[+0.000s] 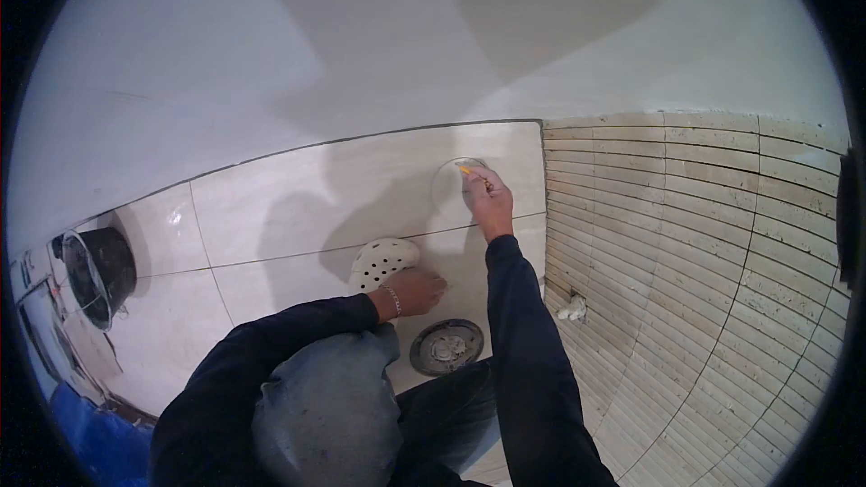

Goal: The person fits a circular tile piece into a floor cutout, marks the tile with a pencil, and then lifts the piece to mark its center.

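My right hand (492, 203) is closed around a thin yellow pencil (466, 169). Its tip meets the light floor tile (379, 158) at a round outline (435, 182) drawn there. My left hand (417, 291), with a chain bracelet on the wrist, hangs with its fingers loosely curled in front of a white clog (383, 257) with holes on my foot. I see nothing in those fingers, though their undersides are hidden. Just below that hand lies a dark round disc (446, 347) with a rough grey centre.
A black bucket (101, 275) stands at the left. The white wall (388, 63) meets the floor tiles along a dark gap. On the right, a ribbed beige tiled surface (677, 252) has a pale crumpled lump (573, 308) in a hole. Something blue (99, 437) lies at lower left.
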Tool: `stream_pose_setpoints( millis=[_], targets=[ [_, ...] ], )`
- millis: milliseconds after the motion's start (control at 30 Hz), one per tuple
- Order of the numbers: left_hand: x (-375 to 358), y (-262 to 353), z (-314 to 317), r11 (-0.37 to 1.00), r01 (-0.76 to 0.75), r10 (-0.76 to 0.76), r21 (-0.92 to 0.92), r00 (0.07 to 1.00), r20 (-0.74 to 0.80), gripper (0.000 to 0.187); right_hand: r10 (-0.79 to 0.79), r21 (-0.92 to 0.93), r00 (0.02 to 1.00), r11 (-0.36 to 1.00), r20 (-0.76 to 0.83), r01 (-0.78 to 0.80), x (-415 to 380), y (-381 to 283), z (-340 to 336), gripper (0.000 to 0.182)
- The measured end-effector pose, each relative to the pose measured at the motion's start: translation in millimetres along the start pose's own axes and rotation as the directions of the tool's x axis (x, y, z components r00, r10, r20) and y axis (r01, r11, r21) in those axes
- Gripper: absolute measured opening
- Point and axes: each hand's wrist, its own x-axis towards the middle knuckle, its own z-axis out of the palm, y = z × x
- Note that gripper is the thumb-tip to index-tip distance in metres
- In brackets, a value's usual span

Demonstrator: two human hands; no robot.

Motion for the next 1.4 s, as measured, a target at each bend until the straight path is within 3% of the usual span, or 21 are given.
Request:
stream_pose_setpoints(
  millis=[67, 133, 333, 667, 733, 833, 967, 1033, 1100, 1167, 1233, 1400],
  targets=[
    [2.4, -0.8, 0.6, 1.0, 0.012, -0.011, -0.013, 1.0, 0.013, 0.025, 0.014, 0.016, 0.998, 1.0, 0.061, -0.015, -3.1, -0.2, 6.0, 0.02],
    [3.5, -2.0, 2.5, 0.999, 0.02, -0.02, -0.025, 0.999, 0.028, 0.025, -0.074, -0.085, 0.996, 0.993, 0.05, 0.078, -5.5, -0.5, 10.8, 0.019],
    [3.8, -4.8, 8.7, 0.999, 0.007, -0.007, -0.049, 1.0, -0.001, 0.024, -0.108, -0.116, 0.994, 0.987, 0.005, 0.108, -7.4, 4.2, 14.2, 0.021],
    [2.6, -1.2, 1.3, 0.997, 0.016, -0.016, -0.073, 1.0, 0.001, 0.023, -0.117, -0.123, 0.993, 0.986, -0.011, 0.115, -10.6, -3.0, 14.8, 0.023],
    [2.8, -0.6, 1.3, 0.997, 0.025, -0.024, -0.078, 1.0, 0.015, 0.023, 0.022, -0.2, 1.0, 0.98, 0.015, -0.019, -12.1, -5.8, 10.3, 0.023],
    [3.4, -2.0, 5.2, 0.999, -0.019, 0.017, -0.036, 0.999, -0.049, 0.024, -0.029, -0.204, 0.999, 0.978, 0.032, 0.035, -10.5, -2.9, 14.1, 0.023],
    [3.6, 1.6, -1.2, 1.0, 0.017, -0.018, 0.02, 0.998, 0.065, 0.023, -0.102, -0.28, 0.995, 0.954, 0.02, 0.104, -15.9, -5.0, 10.8, 0.028],
    [3.2, 3.8, -2.5, 0.999, 0.015, -0.018, 0.038, 0.997, 0.081, 0.023, -0.081, -0.178, 0.976, 0.983, -0.203, 0.045, -20.5, -2.4, 7.8, 0.028],
    [3.1, 3.0, -0.7, 1.0, 0.009, -0.009, -0.004, 1.0, -0.009, 0.021, -0.054, -0.126, 0.964, 0.992, -0.262, 0.022, -31.9, 2.4, -4.7, 0.028],
    [6.6, -4.3, 9.0, 1.0, 0.025, -0.025, 0.004, 0.999, 0.039, 0.02, -0.021, -0.072, 0.947, 0.997, -0.322, -0.002, -51.9, 11.2, -17.1, 0.028],
    [8.5, -4.1, 12.0, 0.999, 0.037, -0.038, 0.016, 0.995, 0.095, 0.019, 0.086, 0.101, 0.912, 0.994, -0.402, -0.049, -78.7, 22.3, -28.3, 0.028],
    [9.1, 2.9, 6.4, 0.994, 0.093, -0.096, 0.053, 0.993, 0.066, 0.022, 0.216, 0.176, 0.856, 0.973, -0.47, -0.15, -139.9, 66.0, -43.6, 0.029]
  ],
)
